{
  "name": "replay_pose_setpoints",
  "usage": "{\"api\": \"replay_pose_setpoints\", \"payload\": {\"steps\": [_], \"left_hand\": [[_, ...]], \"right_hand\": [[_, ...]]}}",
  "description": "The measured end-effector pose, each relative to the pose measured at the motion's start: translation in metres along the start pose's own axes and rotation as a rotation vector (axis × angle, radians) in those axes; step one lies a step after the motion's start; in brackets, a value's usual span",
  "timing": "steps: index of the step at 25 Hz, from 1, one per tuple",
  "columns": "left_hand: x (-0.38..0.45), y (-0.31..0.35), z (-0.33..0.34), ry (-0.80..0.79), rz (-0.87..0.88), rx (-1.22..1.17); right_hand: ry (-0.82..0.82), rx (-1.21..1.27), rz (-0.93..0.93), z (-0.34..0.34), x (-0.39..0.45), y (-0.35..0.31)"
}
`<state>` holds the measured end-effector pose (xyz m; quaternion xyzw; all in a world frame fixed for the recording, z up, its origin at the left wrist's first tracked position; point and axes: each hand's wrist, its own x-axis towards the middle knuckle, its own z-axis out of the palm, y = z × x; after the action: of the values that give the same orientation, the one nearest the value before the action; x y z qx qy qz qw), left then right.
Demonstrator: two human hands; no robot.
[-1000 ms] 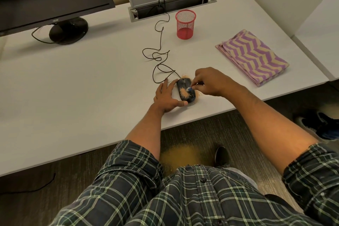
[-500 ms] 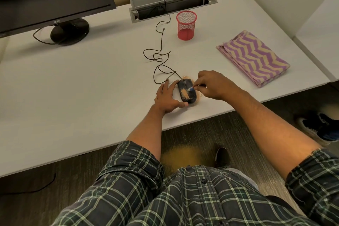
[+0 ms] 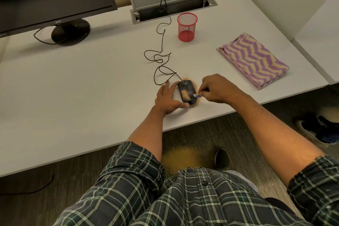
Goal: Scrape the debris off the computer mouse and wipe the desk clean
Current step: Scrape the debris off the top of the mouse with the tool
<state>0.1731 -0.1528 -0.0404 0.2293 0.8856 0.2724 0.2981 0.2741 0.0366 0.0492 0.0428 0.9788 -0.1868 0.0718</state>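
Black wired mouse [image 3: 187, 91] lies near the front edge of the white table [image 3: 73, 86], its back coated with orange-tan debris [image 3: 185, 95]. Left hand [image 3: 167, 98] rests flat beside the mouse, fingers straight, thumb against its rear end. Right hand [image 3: 218, 88] pinches a small blue-tipped scraper [image 3: 197, 95], tip on the mouse's right side. Folded purple zigzag cloth [image 3: 254, 59] lies well apart, to the right.

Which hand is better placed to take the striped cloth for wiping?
Probably the right hand: the striped cloth lies on its side, while the left hand steadies the mouse.
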Motion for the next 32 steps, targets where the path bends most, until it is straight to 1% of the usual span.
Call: {"api": "replay_pose_setpoints", "payload": {"steps": [1, 3, 4, 5, 8, 9, 10, 12, 13, 15, 19, 20, 24, 26, 30, 31, 32], "left_hand": [[0.000, 0.000, 0.000, -0.001, 0.002, -0.002], [0.000, 0.000, 0.001, 0.000, 0.006, -0.006], [0.000, 0.000, 0.000, 0.001, 0.005, -0.008], [0.000, 0.000, 0.000, 0.003, 0.004, -0.012], [-0.001, 0.000, 0.001, 0.010, 0.001, 0.000], [-0.001, 0.001, 0.000, 0.009, 0.000, 0.006], [-0.001, 0.001, 0.000, 0.007, 0.000, 0.010], [-0.001, 0.001, -0.001, 0.005, -0.001, 0.016], [-0.001, 0.002, -0.001, 0.005, -0.003, 0.016], [-0.002, 0.001, 0.000, 0.005, -0.006, 0.011], [0.000, 0.001, 0.000, 0.006, -0.007, 0.010], [0.000, 0.001, 0.000, 0.006, -0.005, 0.009], [-0.001, 0.002, 0.000, 0.004, 0.000, 0.015], [-0.001, 0.002, 0.000, 0.004, -0.004, 0.020], [-0.001, 0.001, 0.000, 0.004, -0.009, 0.017], [0.000, 0.001, 0.000, 0.004, -0.007, 0.021], [0.000, 0.001, 0.000, 0.003, -0.004, 0.023]], "right_hand": [[0.029, 0.014, -0.002, -0.001, 0.000, 0.000], [0.140, 0.036, -0.006, -0.001, 0.002, 0.000], [0.164, 0.037, -0.003, 0.000, 0.003, 0.000], [0.155, 0.031, -0.007, 0.001, 0.003, 0.000], [0.014, 0.006, -0.018, 0.005, 0.002, 0.001], [0.007, 0.002, -0.012, 0.004, 0.002, 0.001], [0.041, 0.006, -0.004, 0.002, 0.003, 0.001], [0.169, 0.021, -0.010, 0.000, 0.005, -0.002], [0.197, 0.023, -0.028, -0.001, 0.005, -0.004], [0.153, -0.003, -0.087, 0.001, 0.005, -0.008], [-0.025, -0.082, -0.177, -0.001, 0.001, -0.007], [-0.029, -0.084, -0.185, -0.003, 0.000, -0.006], [0.117, -0.049, -0.193, -0.006, -0.001, -0.007], [0.103, -0.059, -0.177, -0.003, -0.002, -0.008], [-0.035, -0.078, -0.189, -0.002, -0.003, -0.004], [-0.031, -0.066, -0.196, -0.004, -0.004, -0.003], [0.006, -0.046, -0.200, -0.005, -0.004, -0.002]]}}
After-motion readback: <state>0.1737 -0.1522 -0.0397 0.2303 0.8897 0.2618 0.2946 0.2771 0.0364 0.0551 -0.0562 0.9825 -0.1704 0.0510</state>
